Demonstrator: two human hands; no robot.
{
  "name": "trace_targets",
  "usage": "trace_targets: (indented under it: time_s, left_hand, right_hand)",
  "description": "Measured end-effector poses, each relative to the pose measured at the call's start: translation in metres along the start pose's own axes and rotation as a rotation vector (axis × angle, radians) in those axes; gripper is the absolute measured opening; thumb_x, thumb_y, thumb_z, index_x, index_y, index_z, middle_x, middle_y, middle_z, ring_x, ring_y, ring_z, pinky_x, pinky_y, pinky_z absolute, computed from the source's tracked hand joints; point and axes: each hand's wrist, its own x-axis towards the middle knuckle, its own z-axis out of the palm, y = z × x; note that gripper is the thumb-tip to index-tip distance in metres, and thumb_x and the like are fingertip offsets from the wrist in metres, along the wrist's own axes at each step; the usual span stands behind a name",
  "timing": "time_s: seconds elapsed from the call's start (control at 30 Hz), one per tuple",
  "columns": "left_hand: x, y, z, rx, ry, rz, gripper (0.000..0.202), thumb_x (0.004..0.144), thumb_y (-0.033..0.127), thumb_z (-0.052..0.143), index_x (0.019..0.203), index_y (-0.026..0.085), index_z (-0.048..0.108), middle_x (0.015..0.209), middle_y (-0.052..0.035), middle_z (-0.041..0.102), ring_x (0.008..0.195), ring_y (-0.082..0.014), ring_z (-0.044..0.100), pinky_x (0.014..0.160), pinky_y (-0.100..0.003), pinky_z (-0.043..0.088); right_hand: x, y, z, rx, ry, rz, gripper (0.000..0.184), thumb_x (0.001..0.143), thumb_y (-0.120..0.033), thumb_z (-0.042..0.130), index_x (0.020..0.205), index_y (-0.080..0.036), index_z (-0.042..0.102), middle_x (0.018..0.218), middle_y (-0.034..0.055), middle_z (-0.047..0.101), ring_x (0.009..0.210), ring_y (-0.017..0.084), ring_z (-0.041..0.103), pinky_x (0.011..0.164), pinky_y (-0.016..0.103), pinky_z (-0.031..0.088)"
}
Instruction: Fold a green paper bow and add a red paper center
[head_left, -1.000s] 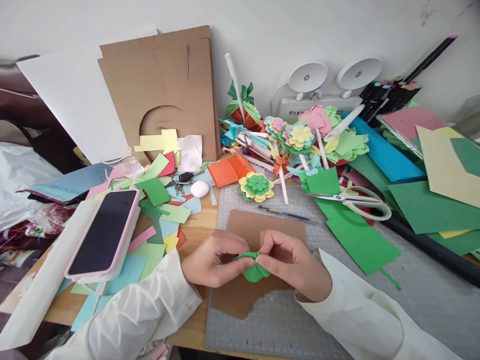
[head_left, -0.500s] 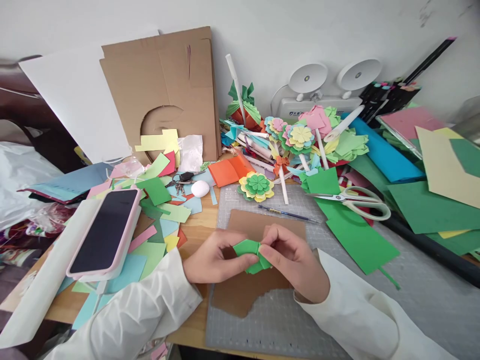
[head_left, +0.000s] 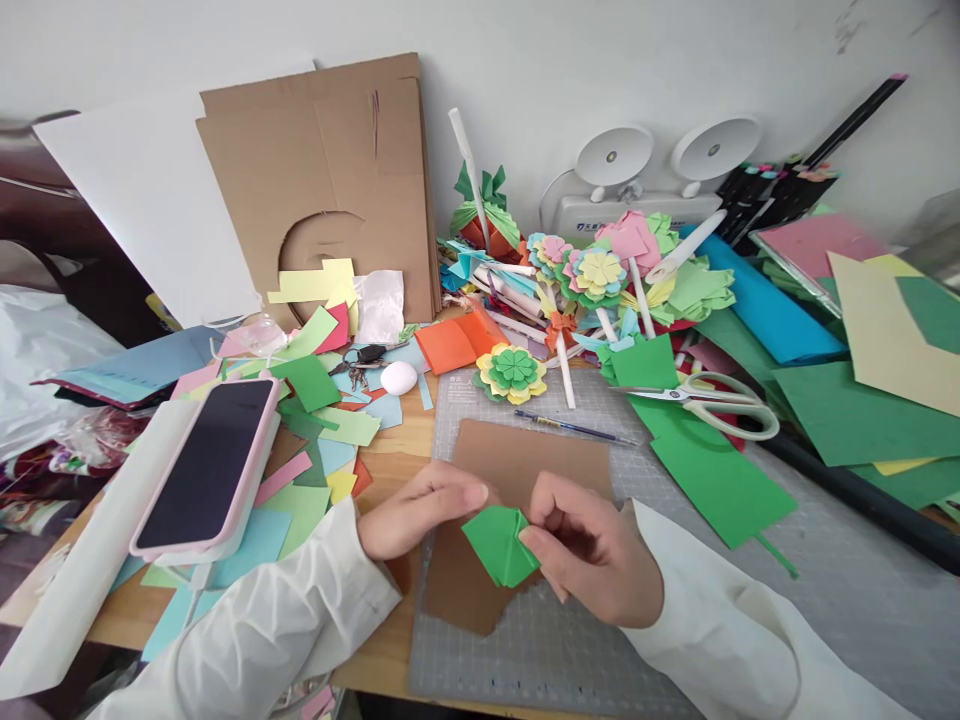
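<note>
A small piece of folded green paper is tilted above the brown cardboard piece, a crease running down from its top corner. My right hand pinches its right edge between thumb and curled fingers. Beside the paper's upper left edge is my left hand, its thumb lifted off and stretched out; the tips of its other fingers are partly hidden. Under both hands lies the torn-edged cardboard piece on the grey cutting mat. Beyond it rest a pen and a layered green and yellow paper flower.
Scissors lie on green paper strips to the right. At left are a phone, scattered paper scraps, keys and a white egg-shaped thing. Cardboard sheets lean on the wall near paper flowers.
My left thumb has come off the green paper and the left hand has drawn slightly away. The paper, held in my right hand, has turned and now shows a broader face, slightly lower.
</note>
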Motion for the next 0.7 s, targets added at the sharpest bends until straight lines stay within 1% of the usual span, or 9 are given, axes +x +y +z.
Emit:
trace_targets:
  time_s: [0.07,0.23,0.37,0.47,0.57,0.63,0.7]
  left_hand:
    - [0.0006,0.0,-0.0011,0.014,-0.026,-0.01,0.051,0.088,0.054,0.045,0.069,0.009,0.062,0.069,-0.0074,0.06,0.065,-0.0168,0.052,0.062,-0.028,0.042]
    - [0.0026,0.0042,-0.0006,0.055,-0.084,0.04,0.047,0.086,0.052,0.051,0.069,0.009,0.061,0.065,-0.0037,0.054,0.06,-0.0123,0.045,0.055,-0.024,0.036]
    - [0.0031,0.005,0.001,-0.003,-0.102,-0.004,0.045,0.081,0.052,0.058,0.071,0.009,0.062,0.064,-0.0028,0.052,0.059,-0.011,0.044,0.053,-0.022,0.033]
    - [0.0029,0.003,0.0022,-0.08,-0.107,-0.074,0.043,0.073,0.053,0.067,0.07,0.01,0.063,0.065,-0.0029,0.054,0.06,-0.0115,0.046,0.053,-0.022,0.036]
    - [0.0028,0.0015,0.0029,-0.099,-0.099,-0.108,0.042,0.066,0.051,0.074,0.07,0.01,0.064,0.07,-0.0046,0.059,0.064,-0.0136,0.052,0.057,-0.023,0.042]
    - [0.003,0.002,0.0032,-0.078,-0.099,-0.113,0.04,0.065,0.05,0.075,0.071,0.011,0.065,0.072,-0.0055,0.061,0.066,-0.0143,0.054,0.059,-0.024,0.044]
    - [0.0035,0.0036,0.0037,-0.015,-0.097,-0.097,0.039,0.07,0.048,0.071,0.072,0.01,0.066,0.071,-0.0056,0.062,0.064,-0.0137,0.054,0.058,-0.023,0.044]
  right_hand:
    - [0.0003,-0.0003,-0.0007,0.012,-0.009,0.005,0.019,0.088,-0.022,0.048,0.071,-0.022,0.039,0.042,-0.01,0.04,0.034,0.006,0.034,0.035,0.017,0.025]
    - [-0.0002,-0.0025,-0.0007,-0.008,-0.009,0.001,0.019,0.086,-0.022,0.05,0.07,-0.022,0.039,0.042,-0.0095,0.04,0.033,0.006,0.035,0.035,0.018,0.024]
    - [0.0004,-0.0046,-0.0001,-0.039,-0.003,-0.018,0.02,0.083,-0.021,0.051,0.068,-0.022,0.039,0.044,-0.0096,0.038,0.034,0.006,0.034,0.035,0.018,0.022]
    - [0.0015,-0.0047,-0.0004,-0.101,0.003,-0.038,0.02,0.082,-0.019,0.052,0.066,-0.021,0.04,0.045,-0.0092,0.038,0.036,0.006,0.032,0.036,0.018,0.022]
    - [0.002,-0.0039,-0.0008,-0.159,0.004,-0.068,0.02,0.081,-0.02,0.053,0.065,-0.021,0.041,0.046,-0.0087,0.038,0.038,0.006,0.031,0.037,0.019,0.022]
    - [0.002,-0.0034,-0.001,-0.178,0.01,-0.082,0.02,0.081,-0.021,0.053,0.064,-0.021,0.042,0.046,-0.0085,0.038,0.039,0.006,0.03,0.038,0.02,0.022]
    - [0.0022,-0.003,-0.0013,-0.19,0.023,-0.081,0.02,0.081,-0.021,0.053,0.064,-0.021,0.041,0.046,-0.0083,0.037,0.04,0.007,0.03,0.039,0.02,0.022]
